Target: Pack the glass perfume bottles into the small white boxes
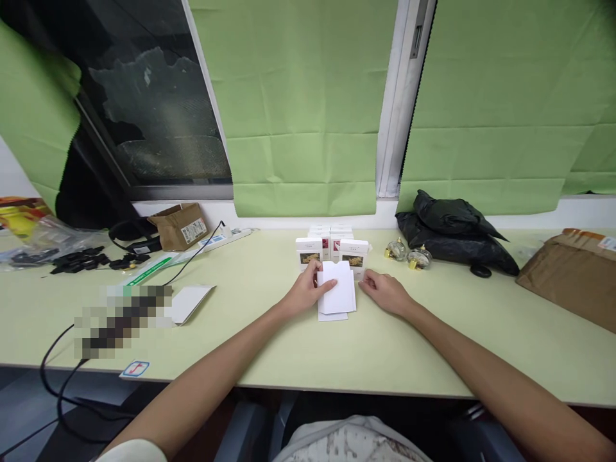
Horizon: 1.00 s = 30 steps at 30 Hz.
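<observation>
In the head view, a folded piece of white card (335, 292) with a small notch in its top edge stands over the table in front of me. My left hand (308, 287) grips its left side, thumb across the front and fingers behind. To the right of the card is my right hand (385, 292), its fingers curled in; its fingertips are by the lower corner of a white box with a picture (359, 249). Whatever they pinch is hidden. A similar white box (308, 244) stands behind my left hand, and more small white boxes (332, 231) stand in rows behind.
Two glass ornaments with gold tops (419, 258) and black plastic bags (452, 231) lie right of the boxes, a large brown carton (572, 276) farther right. Leftward are a white card piece (192, 303), a power strip (224, 237), an open cardboard box (179, 228) and cables.
</observation>
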Each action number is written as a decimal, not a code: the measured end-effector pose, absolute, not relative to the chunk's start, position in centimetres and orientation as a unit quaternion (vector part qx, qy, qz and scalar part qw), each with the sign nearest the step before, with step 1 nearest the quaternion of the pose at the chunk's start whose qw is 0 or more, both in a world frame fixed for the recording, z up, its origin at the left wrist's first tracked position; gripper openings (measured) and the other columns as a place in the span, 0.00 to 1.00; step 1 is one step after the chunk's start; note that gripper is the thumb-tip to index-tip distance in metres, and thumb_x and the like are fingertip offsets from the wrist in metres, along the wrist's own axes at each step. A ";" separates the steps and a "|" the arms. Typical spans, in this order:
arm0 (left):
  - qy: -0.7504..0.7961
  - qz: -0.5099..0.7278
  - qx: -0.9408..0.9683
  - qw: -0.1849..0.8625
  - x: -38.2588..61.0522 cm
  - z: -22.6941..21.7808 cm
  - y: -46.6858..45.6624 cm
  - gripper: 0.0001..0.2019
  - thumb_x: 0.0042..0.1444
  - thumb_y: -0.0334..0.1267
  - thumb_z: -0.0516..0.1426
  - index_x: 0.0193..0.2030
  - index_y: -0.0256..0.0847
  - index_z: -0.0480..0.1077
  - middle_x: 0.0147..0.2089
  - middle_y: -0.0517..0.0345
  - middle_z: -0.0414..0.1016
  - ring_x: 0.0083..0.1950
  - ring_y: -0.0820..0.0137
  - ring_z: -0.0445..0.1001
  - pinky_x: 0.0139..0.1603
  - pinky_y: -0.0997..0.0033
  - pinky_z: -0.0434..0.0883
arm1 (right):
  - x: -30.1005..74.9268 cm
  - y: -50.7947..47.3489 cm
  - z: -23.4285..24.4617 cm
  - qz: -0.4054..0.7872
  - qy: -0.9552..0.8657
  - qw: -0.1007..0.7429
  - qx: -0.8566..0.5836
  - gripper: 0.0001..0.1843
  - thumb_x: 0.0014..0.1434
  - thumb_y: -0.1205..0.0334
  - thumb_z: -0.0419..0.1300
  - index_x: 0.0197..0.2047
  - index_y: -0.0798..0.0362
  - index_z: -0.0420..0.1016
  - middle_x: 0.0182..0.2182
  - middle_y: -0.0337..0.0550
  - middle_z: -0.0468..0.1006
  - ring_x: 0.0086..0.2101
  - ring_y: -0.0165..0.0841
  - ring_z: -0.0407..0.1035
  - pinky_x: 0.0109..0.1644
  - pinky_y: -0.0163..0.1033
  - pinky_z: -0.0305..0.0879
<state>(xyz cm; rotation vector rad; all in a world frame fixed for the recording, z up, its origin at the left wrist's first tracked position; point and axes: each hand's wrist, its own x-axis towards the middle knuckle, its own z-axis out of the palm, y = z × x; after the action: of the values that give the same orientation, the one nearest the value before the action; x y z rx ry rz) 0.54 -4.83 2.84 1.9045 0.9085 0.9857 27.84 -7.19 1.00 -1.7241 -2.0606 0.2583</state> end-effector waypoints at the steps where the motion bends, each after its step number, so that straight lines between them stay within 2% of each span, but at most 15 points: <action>1: 0.358 0.390 0.750 0.396 0.6 2.9 -4.9 0.22 0.63 0.56 0.63 0.44 0.45 0.58 0.43 0.60 0.71 0.40 0.69 0.69 0.39 0.69 0.67 | 27.8 -7.2 1.0 0.093 -0.745 0.219 -0.623 0.13 0.71 0.51 0.54 0.36 0.48 0.66 0.30 0.38 0.78 0.32 0.34 0.69 0.34 0.37 0.50; 8: 0.353 0.398 0.750 0.393 0.6 3.1 -4.9 0.21 0.63 0.56 0.62 0.45 0.45 0.59 0.46 0.58 0.71 0.45 0.67 0.71 0.40 0.69 0.68 | 27.8 -7.1 1.0 0.097 -0.741 0.215 -0.628 0.13 0.71 0.51 0.54 0.37 0.48 0.68 0.31 0.39 0.79 0.32 0.35 0.70 0.34 0.37 0.50; 14: 0.358 0.390 0.748 0.401 0.5 2.7 -4.5 0.21 0.63 0.56 0.63 0.44 0.45 0.59 0.43 0.60 0.71 0.42 0.68 0.71 0.39 0.69 0.66 | 27.8 -7.0 0.8 0.093 -0.744 0.216 -0.626 0.13 0.71 0.51 0.54 0.37 0.48 0.68 0.31 0.39 0.79 0.32 0.34 0.70 0.34 0.37 0.50; 30: 0.353 0.401 0.730 0.426 0.3 2.5 -4.2 0.22 0.63 0.58 0.63 0.47 0.45 0.61 0.47 0.57 0.73 0.48 0.65 0.74 0.44 0.67 0.70 | 27.5 -7.2 0.9 0.113 -0.742 0.224 -0.622 0.14 0.72 0.52 0.53 0.36 0.48 0.65 0.30 0.37 0.78 0.31 0.34 0.69 0.34 0.37 0.49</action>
<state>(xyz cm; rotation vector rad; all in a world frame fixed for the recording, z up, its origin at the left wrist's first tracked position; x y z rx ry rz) 0.30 -4.20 2.51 1.8261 0.8824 1.0028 27.52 -7.16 0.86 -1.7175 -2.0468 0.3132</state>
